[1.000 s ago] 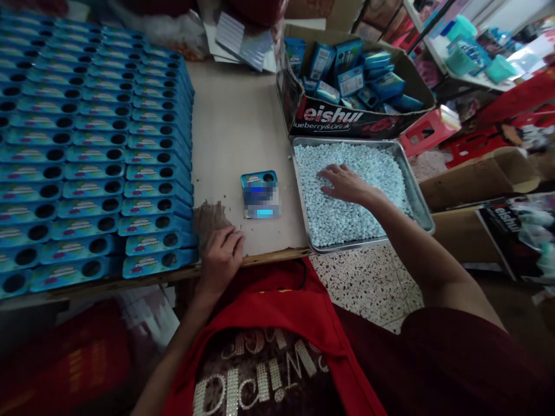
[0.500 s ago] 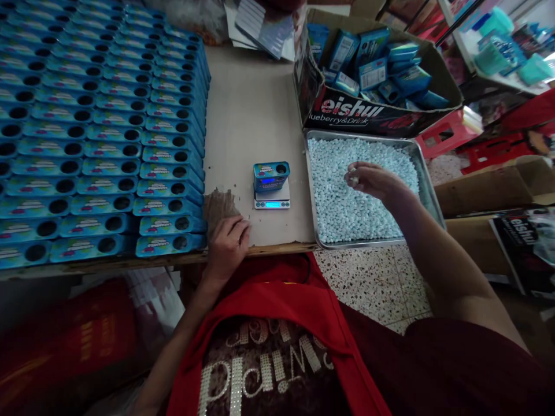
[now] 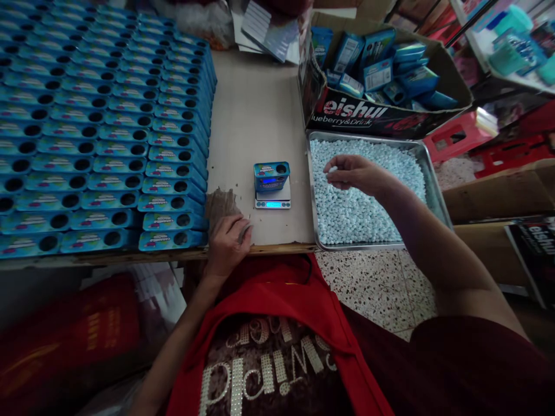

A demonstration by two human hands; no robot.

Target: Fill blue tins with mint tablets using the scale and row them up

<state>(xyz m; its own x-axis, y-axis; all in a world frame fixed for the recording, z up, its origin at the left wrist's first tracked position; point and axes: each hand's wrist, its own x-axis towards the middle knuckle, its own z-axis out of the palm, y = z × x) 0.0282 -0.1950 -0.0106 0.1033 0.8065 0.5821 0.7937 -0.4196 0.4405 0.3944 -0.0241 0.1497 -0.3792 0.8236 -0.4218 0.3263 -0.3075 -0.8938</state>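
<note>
My right hand (image 3: 353,175) is closed in a pinch over the metal tray (image 3: 381,247), with a pale mint (image 3: 332,169) showing at its fingertips. Small pale blue mints (image 3: 364,216) fill the tray beneath it. Left of the tray, a blue candy tin (image 3: 272,176) with a dark round hole in its top stands on a small digital scale (image 3: 273,204) whose display is lit; the digits are too blurred to read. My left hand (image 3: 229,242) rests on the table's front edge, fingers bent and thumb apart, nothing visible in it.
Rows of blue tins (image 3: 108,150) cover the table's left side. A cardboard box (image 3: 347,112) of blue packs stands behind the tray. Clear plastic sheets (image 3: 271,32) lie at the back. A red stool (image 3: 459,136) and cartons are at the right.
My right hand has moved left over the tray, toward the scale, with its fingertips still pinched. The left hand, tin and scale have stayed in place.
</note>
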